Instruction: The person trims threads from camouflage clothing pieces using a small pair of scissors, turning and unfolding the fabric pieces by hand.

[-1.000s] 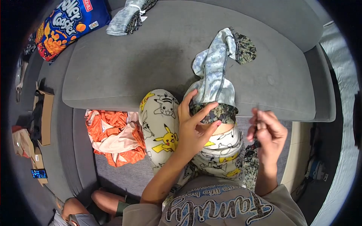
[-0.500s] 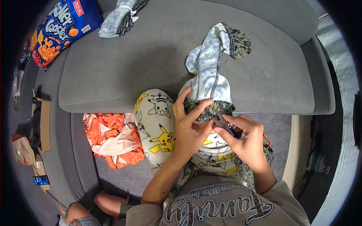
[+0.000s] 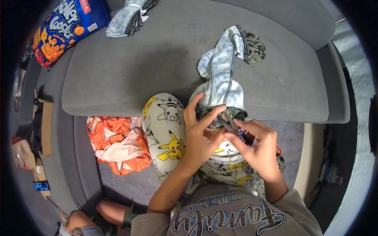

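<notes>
A camouflage garment piece [image 3: 220,74], pale on the inside and dark green at its hem [image 3: 210,114], lies over my raised knee and runs up onto the sofa seat. My left hand [image 3: 202,135] spreads over the hem, fingers on the cloth, with thumb and a finger near a pair of thread snips. The small thread snips [image 3: 232,126] have metal blades and a dark blue handle. Closed round that handle, my right hand [image 3: 256,141] points the blades at the hem. Whether a thread is between the blades is too small to tell.
The grey sofa [image 3: 157,67] lies ahead. A tied camouflage bundle [image 3: 125,19] and a snack-bag pillow [image 3: 67,31] sit at upper left. Orange cloth [image 3: 118,145] lies on the left. A cardboard box [image 3: 47,128] and phone [image 3: 41,185] stand further left; another person's leg [image 3: 114,212] shows below.
The view has shifted slightly, so the sofa things appear a little to the right. Both hands stay at the hem, and the snips have moved only slightly.
</notes>
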Motion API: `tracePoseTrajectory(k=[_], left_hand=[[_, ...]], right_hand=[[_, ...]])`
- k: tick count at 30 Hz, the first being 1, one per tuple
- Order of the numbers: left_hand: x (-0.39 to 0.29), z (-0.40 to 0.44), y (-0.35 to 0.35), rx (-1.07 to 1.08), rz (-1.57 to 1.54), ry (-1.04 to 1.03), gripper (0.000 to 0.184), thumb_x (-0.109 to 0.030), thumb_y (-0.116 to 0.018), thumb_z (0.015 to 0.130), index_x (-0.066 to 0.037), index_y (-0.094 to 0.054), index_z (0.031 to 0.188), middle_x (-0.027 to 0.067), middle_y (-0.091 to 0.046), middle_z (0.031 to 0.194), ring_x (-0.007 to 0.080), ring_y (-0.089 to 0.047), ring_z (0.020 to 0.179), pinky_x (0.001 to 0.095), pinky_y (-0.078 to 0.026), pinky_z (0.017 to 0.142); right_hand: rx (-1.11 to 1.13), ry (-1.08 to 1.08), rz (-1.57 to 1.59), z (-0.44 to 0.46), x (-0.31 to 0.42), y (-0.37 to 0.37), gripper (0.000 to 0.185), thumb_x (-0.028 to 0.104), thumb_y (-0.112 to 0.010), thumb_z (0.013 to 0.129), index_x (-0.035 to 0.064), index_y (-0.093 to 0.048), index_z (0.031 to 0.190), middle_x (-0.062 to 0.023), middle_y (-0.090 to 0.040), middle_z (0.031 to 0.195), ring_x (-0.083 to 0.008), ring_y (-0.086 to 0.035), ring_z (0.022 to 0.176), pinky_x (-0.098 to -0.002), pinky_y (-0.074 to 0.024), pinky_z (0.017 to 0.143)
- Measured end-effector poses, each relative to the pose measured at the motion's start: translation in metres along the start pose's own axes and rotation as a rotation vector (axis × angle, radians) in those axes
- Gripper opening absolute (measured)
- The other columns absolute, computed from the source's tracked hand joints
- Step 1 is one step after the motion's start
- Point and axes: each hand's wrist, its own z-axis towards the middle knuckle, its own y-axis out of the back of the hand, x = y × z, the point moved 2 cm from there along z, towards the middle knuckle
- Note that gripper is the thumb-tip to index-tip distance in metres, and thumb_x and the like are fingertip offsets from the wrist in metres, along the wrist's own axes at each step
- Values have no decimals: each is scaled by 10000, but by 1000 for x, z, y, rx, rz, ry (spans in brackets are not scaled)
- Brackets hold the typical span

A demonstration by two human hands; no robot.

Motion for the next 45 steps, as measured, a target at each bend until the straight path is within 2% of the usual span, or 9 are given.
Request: tracePoseTrajectory(k=[3, 6, 10, 13, 16, 21, 24, 31, 45], left_hand=[[-4, 2, 0, 6, -95, 85, 551, 5, -707, 600, -141, -635, 1127, 159, -319, 1359, 330, -315, 1219, 353, -411, 925], [-5, 2, 1, -2, -158, 103, 635, 57, -695, 542, -150, -629, 1139, 135, -304, 1370, 304, -318, 1225, 268, -511, 815], [-7, 3, 8, -32, -248, 43, 722, 63, -704, 547, -70, -537, 1236, 140, -297, 1373, 314, -310, 1236, 342, -454, 902], [-11, 10, 31, 81, -177, -52, 647, 38, -681, 625, -24, -505, 1244, 154, -469, 1252, 283, -421, 1188, 354, -397, 937], [-18, 16, 33, 153, -184, -106, 521, 18, -628, 729, -20, -504, 1233, 115, -633, 1028, 209, -579, 1025, 288, -429, 860], [-16, 18, 24, 258, -504, 148, 392, 22, -563, 839, 8, -482, 1222, 74, -637, 884, 41, -574, 779, 164, -435, 660], [-18, 21, 18, 264, -800, 307, 375, 24, -558, 854, 13, -478, 1220, 39, -618, 840, 30, -542, 775, 157, -417, 677], [-17, 22, 13, 198, -936, 435, 402, 12, -588, 849, 21, -459, 1230, 8, -609, 814, 25, -519, 763, 156, -387, 688], [-19, 25, 4, 136, -785, 400, 346, 52, -586, 835, 30, -481, 1164, 25, -602, 804, 48, -552, 770, 173, -422, 724]], right_hand=[[-72, 406, -37, -5, 6, 4, 411, 223, -791, 664, -14, -666, 975, -83, -611, 693, -176, -582, 512, -279, -471, 475], [-112, 513, 31, -10, 9, 3, 427, 208, -810, 631, -6, -669, 973, -72, -607, 686, -156, -582, 515, -275, -468, 459], [-101, 409, 24, -12, 0, 3, 436, 203, -821, 611, 1, -675, 969, -48, -569, 647, -129, -537, 488, -246, -430, 434], [-99, 410, 26, -14, -6, 6, 445, 202, -824, 608, 0, -674, 975, -41, -553, 636, -118, -509, 478, -247, -410, 427], [-89, 392, 34, -14, -8, 6, 453, 193, -828, 601, -3, -672, 979, -47, -552, 639, -119, -509, 482, -249, -408, 429], [-117, 380, 88, -14, -9, 8, 454, 160, -830, 597, -9, -668, 986, -59, -567, 664, -124, -512, 494, -245, -414, 440], [-128, 383, 147, -14, -11, 9, 447, 139, -826, 603, -12, -664, 992, -66, -584, 689, -125, -521, 510, -245, -426, 460], [-98, 307, 156, -8, -18, 14, 422, 120, -818, 615, -3, -664, 987, -94, -621, 706, -126, -548, 533, -236, -438, 490], [-66, 251, 49, -9, -10, 24, 353, 135, -792, 642, -27, -671, 931, -98, -603, 676, -183, -565, 510, -270, -434, 473]])
